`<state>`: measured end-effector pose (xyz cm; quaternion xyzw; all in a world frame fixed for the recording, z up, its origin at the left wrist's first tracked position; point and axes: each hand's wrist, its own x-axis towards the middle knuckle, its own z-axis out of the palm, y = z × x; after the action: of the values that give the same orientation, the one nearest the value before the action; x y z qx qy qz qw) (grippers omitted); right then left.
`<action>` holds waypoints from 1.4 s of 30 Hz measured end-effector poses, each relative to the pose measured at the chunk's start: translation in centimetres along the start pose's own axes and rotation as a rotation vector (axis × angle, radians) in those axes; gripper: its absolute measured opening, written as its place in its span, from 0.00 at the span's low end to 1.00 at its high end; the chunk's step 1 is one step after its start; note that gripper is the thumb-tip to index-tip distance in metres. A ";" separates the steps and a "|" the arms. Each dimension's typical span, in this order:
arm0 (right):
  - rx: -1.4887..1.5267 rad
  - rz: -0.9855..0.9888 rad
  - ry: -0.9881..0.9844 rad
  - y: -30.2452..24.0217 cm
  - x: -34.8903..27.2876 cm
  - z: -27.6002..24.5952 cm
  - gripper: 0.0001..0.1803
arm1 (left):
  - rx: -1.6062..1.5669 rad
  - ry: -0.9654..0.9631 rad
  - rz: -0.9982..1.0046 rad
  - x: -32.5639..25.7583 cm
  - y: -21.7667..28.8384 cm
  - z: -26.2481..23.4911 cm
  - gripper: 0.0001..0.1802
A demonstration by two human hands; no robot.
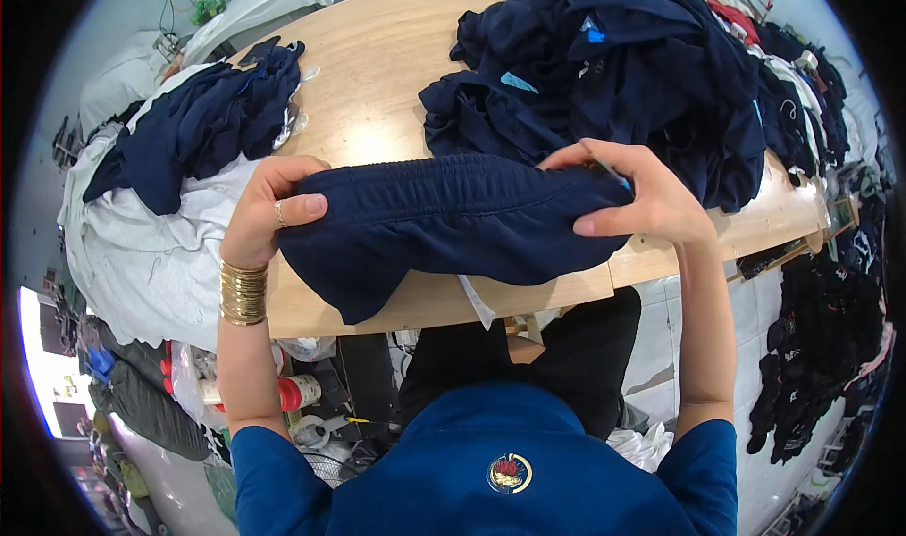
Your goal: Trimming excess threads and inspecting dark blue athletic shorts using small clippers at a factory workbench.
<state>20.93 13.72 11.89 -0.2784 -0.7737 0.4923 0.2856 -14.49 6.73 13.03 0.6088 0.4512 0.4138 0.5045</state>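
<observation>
A navy garment [453,220] with a gathered elastic waistband, likely shorts or trousers, is stretched sideways over the table's near edge. My left hand [274,210] pinches the left end of the waistband, thumb on top and fingers behind. At the other end my right hand [642,192] grips the cloth between thumb and fingers. A thin greyish sliver with a bit of blue shows against the right fingers; its kind is unclear. Below the garment's lower edge hangs a white strip [477,302], perhaps a label or tape.
A large heap of navy garments [613,92] covers the table's far right. Further navy garments [203,121] lie at left on white cloth [142,272] draping over the side. The wooden table [377,74] curves around me. Dark clothes [812,357] hang at right.
</observation>
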 end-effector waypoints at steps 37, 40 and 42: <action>-0.707 0.104 0.268 13.1 -5.0 5.5 0.17 | 0.876 0.251 -0.252 -3.3 -18.7 -3.0 0.09; -0.625 0.140 0.440 12.9 -6.0 4.6 0.13 | 1.078 0.667 -0.239 -5.4 -16.1 -14.0 0.06; -0.577 0.204 0.480 12.8 -6.1 4.3 0.10 | 1.204 0.746 -0.268 -7.7 -15.8 -20.0 0.05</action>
<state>23.88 11.42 -2.44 -0.5301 -0.7599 0.2013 0.3179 -37.72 5.39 0.02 0.5388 0.8142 0.2079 -0.0599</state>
